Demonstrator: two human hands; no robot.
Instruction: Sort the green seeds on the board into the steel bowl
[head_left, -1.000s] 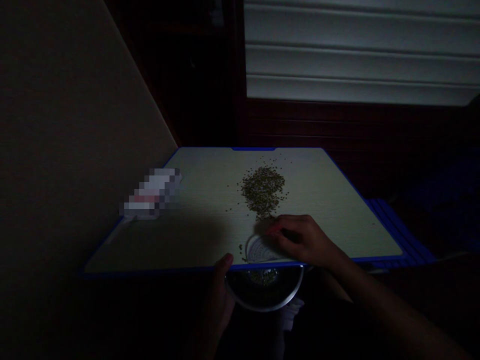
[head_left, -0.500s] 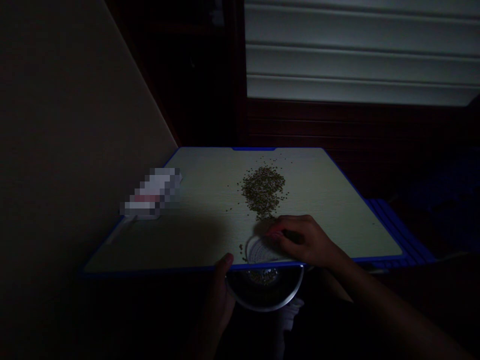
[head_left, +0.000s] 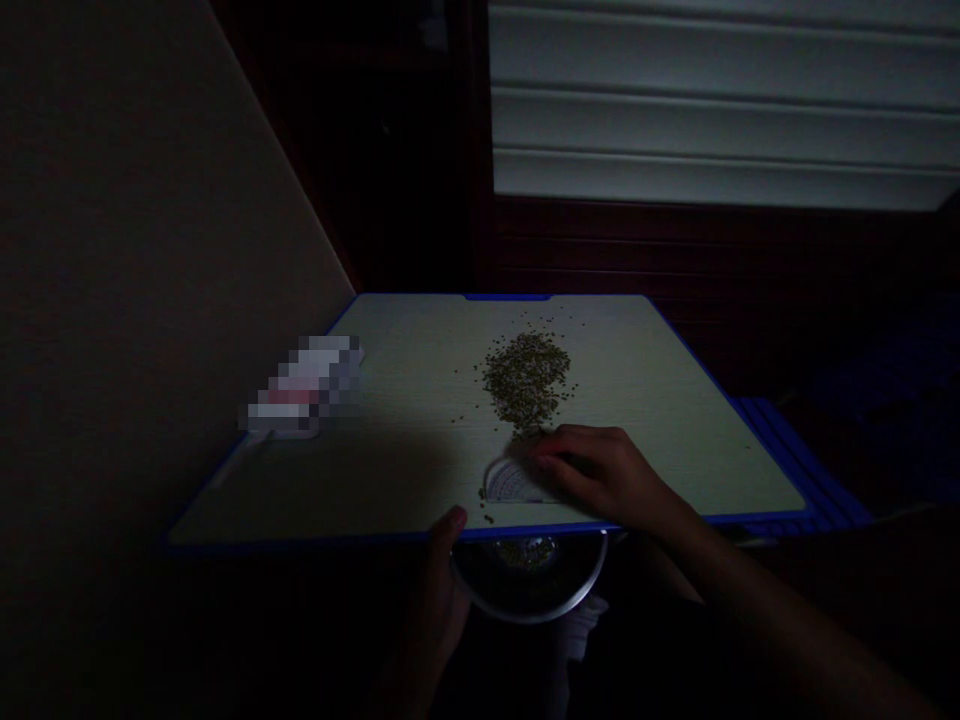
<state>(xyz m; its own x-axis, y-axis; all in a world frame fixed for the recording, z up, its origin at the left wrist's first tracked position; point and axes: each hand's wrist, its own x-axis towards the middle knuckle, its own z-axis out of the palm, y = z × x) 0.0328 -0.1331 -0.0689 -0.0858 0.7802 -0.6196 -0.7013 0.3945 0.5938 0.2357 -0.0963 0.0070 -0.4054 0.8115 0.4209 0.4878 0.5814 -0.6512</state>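
Observation:
A pile of small green-brown grains (head_left: 526, 381) lies on a pale board with a blue rim (head_left: 405, 440). My right hand (head_left: 600, 472) rests on the board just below the pile, fingers closed on a clear semicircular protractor (head_left: 506, 482) held flat against the surface. My left hand (head_left: 439, 600) grips the rim of a round metal bowl (head_left: 529, 580) held under the board's near edge; a few grains lie inside the bowl.
A pixelated white-and-red object (head_left: 304, 385) sits at the board's left side. A beige wall (head_left: 135, 280) stands to the left, a light slatted blind (head_left: 720, 100) behind. Blue ridged material (head_left: 795, 460) lies beside the board's right edge. Surroundings are very dark.
My right hand and the protractor have moved a little up the board, away from the near edge and toward the grain pile. The left hand and bowl stayed put.

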